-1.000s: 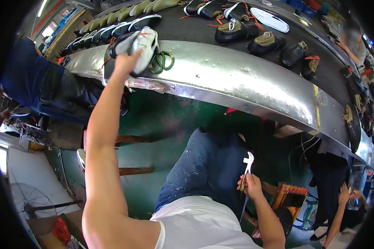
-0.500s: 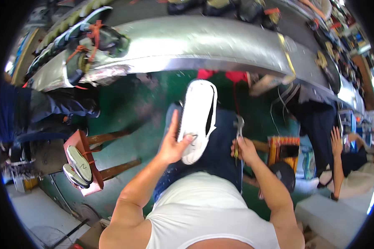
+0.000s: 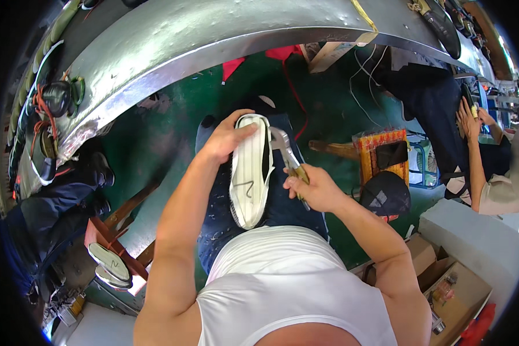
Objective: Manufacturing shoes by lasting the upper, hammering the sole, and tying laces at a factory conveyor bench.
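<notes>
1. Your left hand grasps the far end of the white shoe, thumb pressed on its underside and fingers around the outer edge.
2. That shoe lies directly under your left grip, above your lap, underside up, its near end pointing back at your body; a dark pen mark shows on the nearer half.
3. Your right hand is clenched around the handle of a hammer, just right of the shoe. The metal head slants up to the shoe's right edge; you cannot tell whether it touches.
4. Below both grips are your blue jeans, flecked with pale spots.
5. Right of your right grip, a black cap sits beside an orange-framed seat.
6. Left of and nearer you than your left grip, two pale shoes rest on a reddish stool.
7. Beyond both grips, the metal-edged bench curves across.
8. Well right of your right grip, a co-worker's hands show.
</notes>
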The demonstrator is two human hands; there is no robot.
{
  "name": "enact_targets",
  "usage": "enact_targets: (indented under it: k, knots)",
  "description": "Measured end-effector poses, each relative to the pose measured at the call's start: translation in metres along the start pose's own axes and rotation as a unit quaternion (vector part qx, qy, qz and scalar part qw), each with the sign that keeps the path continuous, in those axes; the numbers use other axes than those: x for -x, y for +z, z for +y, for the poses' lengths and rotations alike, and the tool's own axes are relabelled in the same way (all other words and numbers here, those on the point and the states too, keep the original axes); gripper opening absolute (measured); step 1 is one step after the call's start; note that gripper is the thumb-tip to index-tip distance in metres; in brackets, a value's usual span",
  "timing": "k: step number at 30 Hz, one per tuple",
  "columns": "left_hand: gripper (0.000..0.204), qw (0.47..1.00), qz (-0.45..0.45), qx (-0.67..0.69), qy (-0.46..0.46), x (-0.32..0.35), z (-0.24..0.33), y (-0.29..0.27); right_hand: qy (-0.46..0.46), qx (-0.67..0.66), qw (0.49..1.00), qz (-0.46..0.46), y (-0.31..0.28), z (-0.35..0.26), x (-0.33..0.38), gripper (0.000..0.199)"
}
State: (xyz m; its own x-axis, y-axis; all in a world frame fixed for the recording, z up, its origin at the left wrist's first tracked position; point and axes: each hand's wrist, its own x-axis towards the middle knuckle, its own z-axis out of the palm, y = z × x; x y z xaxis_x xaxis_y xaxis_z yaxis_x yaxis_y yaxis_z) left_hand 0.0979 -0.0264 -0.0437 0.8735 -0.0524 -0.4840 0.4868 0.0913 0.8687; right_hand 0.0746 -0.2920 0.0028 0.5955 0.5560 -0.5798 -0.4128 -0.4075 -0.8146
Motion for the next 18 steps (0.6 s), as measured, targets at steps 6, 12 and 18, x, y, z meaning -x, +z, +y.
enact_targets:
  k: [6, 12, 18]
  knots:
    - [0.057, 0.990, -0.063, 0.095, 0.088, 0.053, 0.036, -0.008, 0.052, -0.069, 0.992, -0.087, 0.010, -0.054, 0.023, 0.029]
    - [0.055, 0.955, 0.015, -0.114, 0.275, 0.108, 0.048, -0.005, -0.056, 0.087, 0.988, -0.114, 0.023, -0.089, 0.053, 0.028]
    - [0.055, 0.948, 0.031, -0.088, 0.303, 0.130, 0.038, -0.013, 0.053, -0.322, 0.910, -0.257, 0.038, -0.096, 0.062, 0.025]
